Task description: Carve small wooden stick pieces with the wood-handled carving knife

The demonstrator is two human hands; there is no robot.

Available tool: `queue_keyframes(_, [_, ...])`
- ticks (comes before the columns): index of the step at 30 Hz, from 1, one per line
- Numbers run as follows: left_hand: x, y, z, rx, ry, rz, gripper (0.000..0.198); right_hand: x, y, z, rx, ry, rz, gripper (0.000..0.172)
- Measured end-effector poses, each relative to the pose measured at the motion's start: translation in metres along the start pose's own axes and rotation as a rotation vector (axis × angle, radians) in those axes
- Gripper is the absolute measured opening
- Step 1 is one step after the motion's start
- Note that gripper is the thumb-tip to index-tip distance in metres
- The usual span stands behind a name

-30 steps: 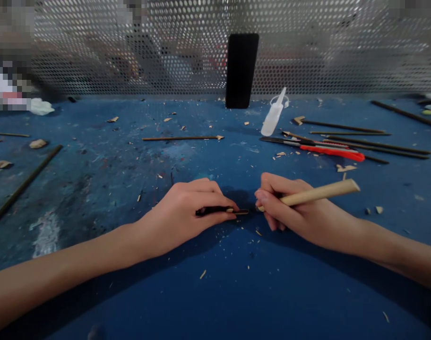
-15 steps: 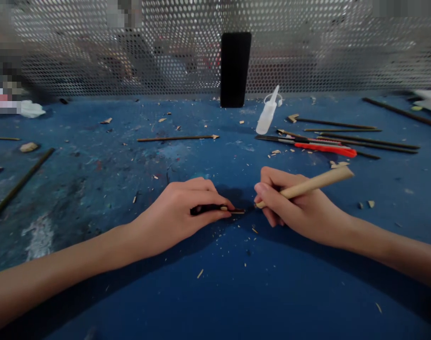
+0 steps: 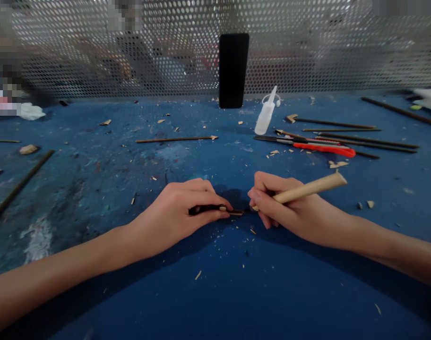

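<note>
Left hand (image 3: 185, 203) is pinching a slim dark-brown wooden-looking piece (image 3: 236, 213), at or just above the blue tabletop (image 3: 215, 302). Right hand (image 3: 289, 211) is gripping a pale round wooden handle (image 3: 314, 186) pen-style, nearby. Piece is looking light, stiff, maybe brittle; flanks behind the exposed end are suiting a pinch. Left hand is hiding most; handle's tip is showing too dark to read.
</note>
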State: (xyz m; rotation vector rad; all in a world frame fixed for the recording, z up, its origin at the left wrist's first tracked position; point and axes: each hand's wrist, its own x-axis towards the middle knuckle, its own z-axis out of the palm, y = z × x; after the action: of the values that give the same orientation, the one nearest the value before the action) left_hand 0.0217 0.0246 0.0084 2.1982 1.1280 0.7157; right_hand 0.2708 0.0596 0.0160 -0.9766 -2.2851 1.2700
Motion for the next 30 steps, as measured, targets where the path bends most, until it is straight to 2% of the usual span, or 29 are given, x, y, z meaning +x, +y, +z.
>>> queue_keyframes(6, [0.0,0.0,0.0,0.026,0.011,0.021,0.016,0.001,-0.006,-0.003,-0.083,-0.046,0.026,0.029])
queue_keyframes(10, [-0.002,-0.002,0.002,0.068,0.018,0.064,0.016,0.006,-0.007,-0.001,-0.143,-0.088,-0.021,0.032])
queue_keyframes(13, [-0.004,-0.002,0.003,0.107,0.037,0.103,0.015,0.007,-0.004,0.002,-0.11,-0.052,-0.022,0.033])
queue_keyframes(19, [-0.001,0.0,-0.001,0.027,-0.029,-0.025,0.016,0.003,0.003,0.005,0.077,0.118,-0.014,0.033])
queue_keyframes(24, [0.001,0.0,-0.002,-0.046,-0.044,-0.092,0.016,0.001,0.002,0.004,0.028,0.075,-0.02,0.032])
queue_keyframes(30, [-0.001,-0.001,-0.002,-0.054,-0.038,-0.09,0.017,0.0,0.003,0.003,0.036,0.084,-0.038,0.031])
